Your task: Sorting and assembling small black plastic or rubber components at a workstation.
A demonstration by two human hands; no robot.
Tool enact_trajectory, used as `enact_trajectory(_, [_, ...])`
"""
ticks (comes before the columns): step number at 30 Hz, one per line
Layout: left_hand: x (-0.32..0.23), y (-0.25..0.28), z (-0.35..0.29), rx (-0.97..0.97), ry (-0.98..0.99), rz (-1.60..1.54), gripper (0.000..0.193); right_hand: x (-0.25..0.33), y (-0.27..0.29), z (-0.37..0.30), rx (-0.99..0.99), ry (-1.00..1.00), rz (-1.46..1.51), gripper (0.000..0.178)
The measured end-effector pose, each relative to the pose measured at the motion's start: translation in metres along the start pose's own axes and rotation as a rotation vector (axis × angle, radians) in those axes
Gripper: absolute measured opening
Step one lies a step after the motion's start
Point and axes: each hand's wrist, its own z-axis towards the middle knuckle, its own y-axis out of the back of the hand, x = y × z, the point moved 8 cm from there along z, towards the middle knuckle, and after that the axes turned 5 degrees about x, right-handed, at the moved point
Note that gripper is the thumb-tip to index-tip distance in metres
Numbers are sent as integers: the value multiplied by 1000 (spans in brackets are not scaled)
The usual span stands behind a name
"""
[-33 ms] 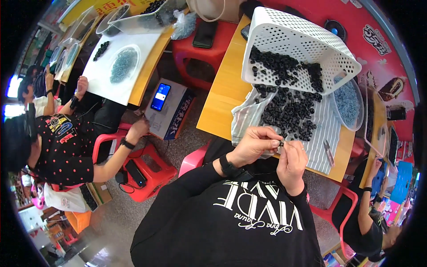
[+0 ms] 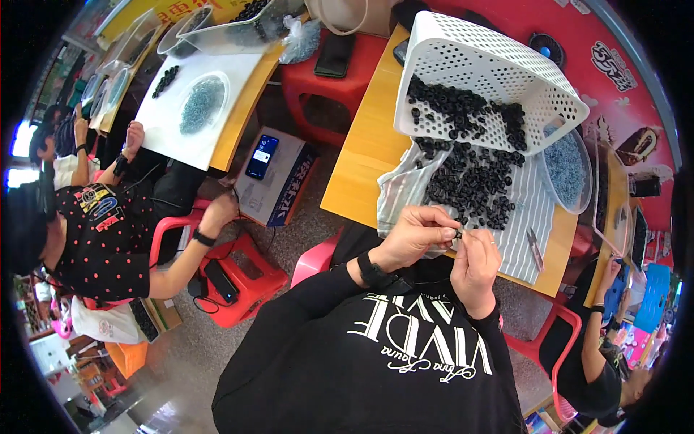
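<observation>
Barely anything shifts from the earlier frame: the co-worker's hand [image 2: 220,213] at the left, beside the box [image 2: 295,177] with a phone [image 2: 262,155] on it, now sits slightly lower and closer to that person's body. Both of the wearer's own hands keep almost the same pose.

Between them, just in front of the chest and near the table edge, is a small black piece [image 2: 457,233]. Thumb and forefinger of the left hand [image 2: 416,235] are clamped on it; those of the right hand [image 2: 475,264] are drawn together on its right end — the fingertips of both hands nearly meet.

Beyond the hands, a heap of black pieces [image 2: 470,184] spreads over a striped cloth [image 2: 526,217] on the wooden table [image 2: 361,163]. More spill from a white perforated basket [image 2: 499,52] tipped on its side. Pale bluish pieces [image 2: 565,170] fill a clear tub at the right, and small snips [image 2: 535,249] lie on the cloth near its right edge.
</observation>
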Motion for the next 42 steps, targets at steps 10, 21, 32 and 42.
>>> enact_trajectory(10, [-1,-1,-2,-68,-37,147,12,1,-6,-4,48,-32,-125,21])
enact_trajectory(21, [3,1,1,26,41,26,23,-31,-4,-11,-116,-256,390,16])
enact_trajectory(32, [3,-3,1,56,73,17,23,-42,-4,-11,6,-393,611,12])
enact_trajectory(42, [2,1,1,32,32,42,21,-44,-8,-7,41,-402,619,11])
